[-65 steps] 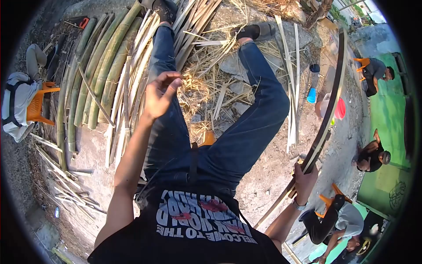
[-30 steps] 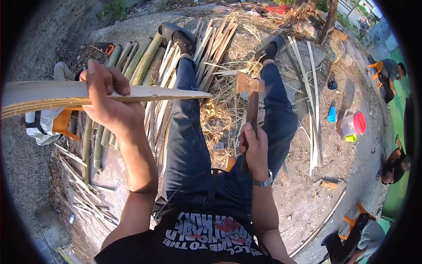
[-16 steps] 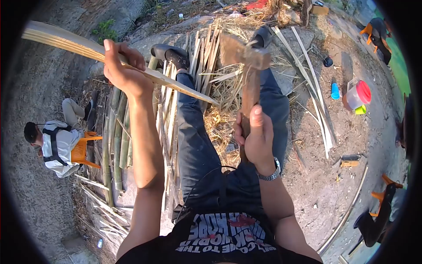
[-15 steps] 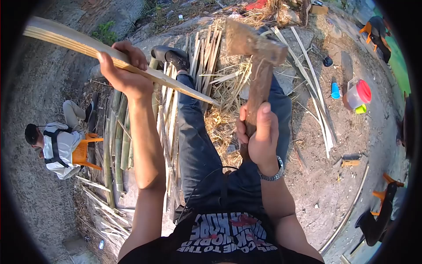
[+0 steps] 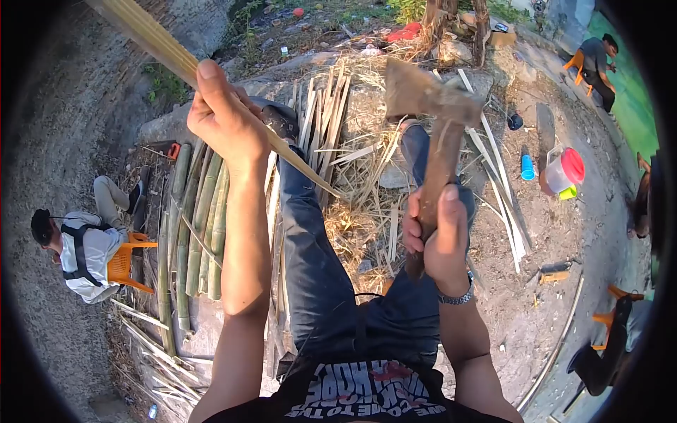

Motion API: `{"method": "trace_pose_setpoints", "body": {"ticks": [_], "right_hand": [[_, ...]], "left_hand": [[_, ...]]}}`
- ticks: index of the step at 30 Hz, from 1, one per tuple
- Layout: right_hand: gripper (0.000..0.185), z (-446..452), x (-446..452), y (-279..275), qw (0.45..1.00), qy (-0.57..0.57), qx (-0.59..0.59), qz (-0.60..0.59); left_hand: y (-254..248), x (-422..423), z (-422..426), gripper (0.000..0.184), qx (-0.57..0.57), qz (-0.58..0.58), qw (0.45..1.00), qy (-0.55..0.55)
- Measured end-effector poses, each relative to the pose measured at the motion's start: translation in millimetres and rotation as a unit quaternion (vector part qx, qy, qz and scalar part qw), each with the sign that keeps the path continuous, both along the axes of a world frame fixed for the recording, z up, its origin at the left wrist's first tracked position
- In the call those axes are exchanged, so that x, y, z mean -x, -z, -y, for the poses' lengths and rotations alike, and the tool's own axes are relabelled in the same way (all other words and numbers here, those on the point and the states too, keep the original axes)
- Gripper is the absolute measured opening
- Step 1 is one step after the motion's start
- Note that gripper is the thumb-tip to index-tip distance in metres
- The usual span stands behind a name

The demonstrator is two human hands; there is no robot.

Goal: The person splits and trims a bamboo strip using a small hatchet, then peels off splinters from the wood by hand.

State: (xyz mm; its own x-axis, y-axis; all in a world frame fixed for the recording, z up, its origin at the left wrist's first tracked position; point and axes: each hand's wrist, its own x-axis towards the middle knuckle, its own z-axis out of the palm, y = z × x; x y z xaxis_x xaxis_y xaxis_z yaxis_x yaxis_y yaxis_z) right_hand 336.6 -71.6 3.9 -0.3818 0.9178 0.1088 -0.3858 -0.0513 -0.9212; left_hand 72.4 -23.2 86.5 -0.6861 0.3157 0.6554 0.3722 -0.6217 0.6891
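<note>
My left hand (image 5: 229,123) is closed around a long split bamboo strip (image 5: 151,41), which slants from the upper left down to a narrow end between my legs. In my right hand (image 5: 438,229) is a hatchet (image 5: 443,151), gripped low on its wooden handle. Its worn metal head (image 5: 416,92) points up, with the wide blade turned left. Blade and strip are apart. Below them, bamboo shavings (image 5: 345,225) lie between my legs.
Green bamboo poles (image 5: 194,233) lie left of my legs, with split strips (image 5: 331,120) ahead. More strips (image 5: 504,204), a blue cup (image 5: 527,167) and a red-lidded jug (image 5: 564,169) are at right. A person (image 5: 92,247) sits at left, another (image 5: 598,67) far right.
The hatchet has shifted right and slightly down. My left hand has turned, and the strip now slopes more steeply. The view has shifted, showing more ground at the top.
</note>
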Motion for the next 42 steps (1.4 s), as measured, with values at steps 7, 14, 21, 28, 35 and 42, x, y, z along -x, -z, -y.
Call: {"method": "trace_pose_setpoints", "body": {"ticks": [7,14,21,28,35,42], "right_hand": [[0.072,8.1,25.5,-20.8,0.987,0.033,-0.037,-0.155],[0.057,-2.3,31.1,16.1,0.982,-0.126,0.122,0.072],[0.069,26.5,36.3,7.2,0.999,0.002,0.003,-0.053],[0.061,-0.8,39.0,49.2,0.943,-0.153,0.194,0.221],[0.072,35.4,65.6,35.1,0.997,0.047,-0.019,-0.062],[0.071,-15.5,57.9,290.1,0.87,-0.145,0.284,0.377]], "left_hand": [[-0.9,-14.2,5.6,0.065,0.009,-0.028,1.0,-0.005],[4.7,-32.7,0.7,0.052,-0.072,-0.018,0.995,0.061],[7.1,-31.4,-11.2,0.052,-0.033,-0.021,0.999,0.014],[6.4,-29.2,1.1,0.057,-0.017,-0.043,0.999,0.002],[3.4,-28.9,-6.4,0.049,-0.054,0.042,0.996,0.064],[-10.8,-27.0,6.4,0.044,-0.005,0.023,1.0,-0.02]]}}
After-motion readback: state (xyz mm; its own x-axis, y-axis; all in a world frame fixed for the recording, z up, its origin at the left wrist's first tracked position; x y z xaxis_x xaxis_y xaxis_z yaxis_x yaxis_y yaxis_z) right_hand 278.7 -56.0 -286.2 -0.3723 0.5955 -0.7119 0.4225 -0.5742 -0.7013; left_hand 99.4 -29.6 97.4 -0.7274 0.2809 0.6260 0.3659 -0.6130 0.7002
